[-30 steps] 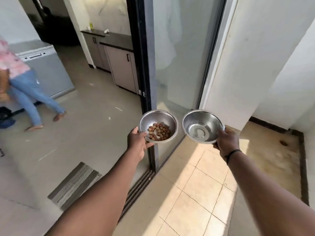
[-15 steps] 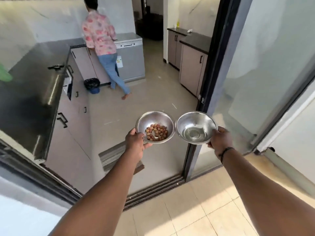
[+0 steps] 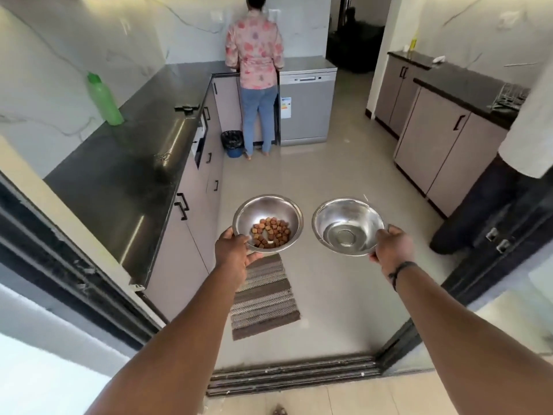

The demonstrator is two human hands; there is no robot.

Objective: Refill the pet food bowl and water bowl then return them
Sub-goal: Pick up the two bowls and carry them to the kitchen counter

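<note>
Carrying both bowls level is the step in hand, judged at the threshold track point(image 3: 293, 374). The left hand point(image 3: 232, 259) grasps the food bowl point(image 3: 267, 223) by its near rim, a small heap of kibble point(image 3: 270, 232) inside; the right hand point(image 3: 393, 250) grasps the water bowl point(image 3: 348, 225) likewise, a shallow pool at its bottom, depth uncertain under glare. The bowls sit side by side, apart. Recommended: keep rims horizontal, step cleanly over the track and striped mat point(image 3: 264, 298), and give room to the person at the far counter point(image 3: 254, 70). Compared with half a second ago, the view has swung square into the kitchen, the bowls no longer nearly touching, and the green bottle point(image 3: 103, 98) fully visible.
</note>
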